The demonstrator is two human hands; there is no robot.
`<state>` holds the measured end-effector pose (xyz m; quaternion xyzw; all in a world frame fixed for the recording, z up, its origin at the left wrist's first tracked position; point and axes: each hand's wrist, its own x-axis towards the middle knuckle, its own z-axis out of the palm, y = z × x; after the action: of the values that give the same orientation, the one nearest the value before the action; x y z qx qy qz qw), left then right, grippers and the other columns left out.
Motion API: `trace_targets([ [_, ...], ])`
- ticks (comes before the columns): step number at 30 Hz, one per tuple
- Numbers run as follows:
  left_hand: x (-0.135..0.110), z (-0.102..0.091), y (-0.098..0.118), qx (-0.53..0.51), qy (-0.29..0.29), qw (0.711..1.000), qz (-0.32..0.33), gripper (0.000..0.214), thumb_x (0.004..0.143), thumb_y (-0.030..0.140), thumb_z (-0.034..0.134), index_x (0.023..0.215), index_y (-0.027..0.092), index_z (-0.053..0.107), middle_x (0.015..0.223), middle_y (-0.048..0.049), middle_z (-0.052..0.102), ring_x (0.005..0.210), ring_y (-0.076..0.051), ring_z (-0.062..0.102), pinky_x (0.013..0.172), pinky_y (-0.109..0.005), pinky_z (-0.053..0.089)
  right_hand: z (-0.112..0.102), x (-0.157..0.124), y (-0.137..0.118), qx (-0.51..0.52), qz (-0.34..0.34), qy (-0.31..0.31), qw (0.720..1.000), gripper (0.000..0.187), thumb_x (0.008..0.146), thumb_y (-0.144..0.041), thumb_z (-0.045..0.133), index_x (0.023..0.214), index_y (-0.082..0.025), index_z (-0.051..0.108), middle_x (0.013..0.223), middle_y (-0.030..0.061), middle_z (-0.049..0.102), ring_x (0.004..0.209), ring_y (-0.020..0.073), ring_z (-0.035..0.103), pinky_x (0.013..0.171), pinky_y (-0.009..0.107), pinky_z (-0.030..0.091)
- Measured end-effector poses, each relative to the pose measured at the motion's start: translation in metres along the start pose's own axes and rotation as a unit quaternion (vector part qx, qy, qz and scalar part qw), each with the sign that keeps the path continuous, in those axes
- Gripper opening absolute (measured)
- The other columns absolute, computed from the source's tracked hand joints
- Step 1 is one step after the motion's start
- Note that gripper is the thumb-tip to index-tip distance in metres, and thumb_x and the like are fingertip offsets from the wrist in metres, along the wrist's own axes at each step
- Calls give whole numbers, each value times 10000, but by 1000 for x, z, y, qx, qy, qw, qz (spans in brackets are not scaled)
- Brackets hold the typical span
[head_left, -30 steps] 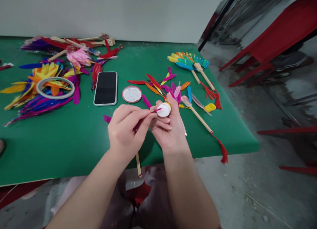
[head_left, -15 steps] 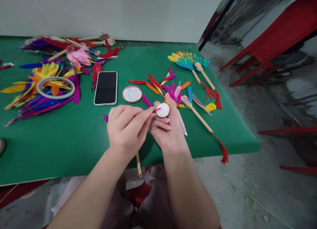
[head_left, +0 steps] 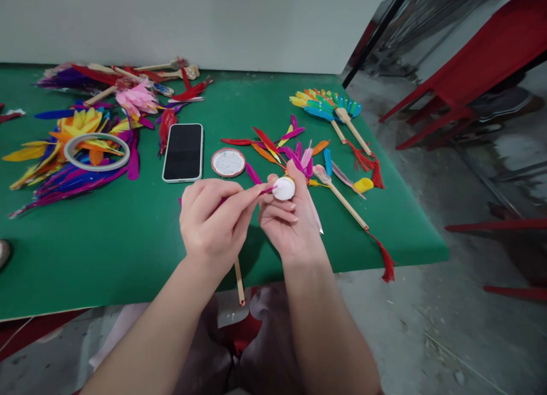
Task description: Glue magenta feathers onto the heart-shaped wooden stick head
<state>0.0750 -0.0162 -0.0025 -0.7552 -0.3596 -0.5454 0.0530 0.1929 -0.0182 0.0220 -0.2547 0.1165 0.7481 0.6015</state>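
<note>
My left hand [head_left: 216, 218] pinches a magenta feather [head_left: 268, 190] between thumb and fingers. The feather's tip reaches the white face of a small round piece [head_left: 284, 188] with a yellow edge. My right hand [head_left: 288, 221] holds that piece between thumb and fingers, white side toward me; its back is hidden. Below my left hand a wooden handle [head_left: 239, 284] with a red end pokes out over the table's front edge. Loose magenta, red and orange feathers [head_left: 265, 141] lie just beyond my hands. A wooden spoon [head_left: 342, 201] with a red tassel lies to the right.
On the green table [head_left: 141, 258] are a phone [head_left: 183, 153], a round white lid [head_left: 228, 162], and a tape roll [head_left: 70, 155] on a feather pile [head_left: 47, 181]. More feathers and wooden spoons [head_left: 171, 70] lie behind. Feathered spoons [head_left: 329, 107] sit back right. Red chairs [head_left: 474, 58] stand beyond.
My left hand has drawn slightly left, showing more of the magenta feather. My right hand has shifted a little to the right with the round white piece.
</note>
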Motion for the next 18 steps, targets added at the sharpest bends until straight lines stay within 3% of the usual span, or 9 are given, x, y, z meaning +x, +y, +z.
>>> trace_targets([
  [3, 1, -1, 3, -21, -6, 1000, -15, 137, 729, 140, 666, 844, 209, 687, 685, -17, 620, 647, -133, 570, 600, -273, 447, 0, 1, 0, -3, 5, 0, 1000, 404, 865, -407, 453, 550, -157, 486, 375, -79, 445, 251, -25, 327, 212, 40, 182],
  [11, 6, -1, 6, -125, -105, 978, -129, 66, 778, 187, 626, 779, 182, 692, 699, -6, 663, 649, -101, 601, 604, -226, 481, 0, 2, 1, -28, -19, -3, 999, 423, 874, -392, 430, 527, -154, 475, 411, -55, 500, 247, -36, 310, 223, 40, 176],
  [18, 7, -2, 6, -190, -124, 950, -217, 77, 767, 187, 627, 722, 208, 685, 656, 22, 653, 580, -81, 571, 528, -204, 456, -1, 2, 3, -43, -24, -6, 999, 392, 857, -378, 469, 527, -165, 473, 400, -65, 482, 246, -29, 294, 223, 54, 171],
])
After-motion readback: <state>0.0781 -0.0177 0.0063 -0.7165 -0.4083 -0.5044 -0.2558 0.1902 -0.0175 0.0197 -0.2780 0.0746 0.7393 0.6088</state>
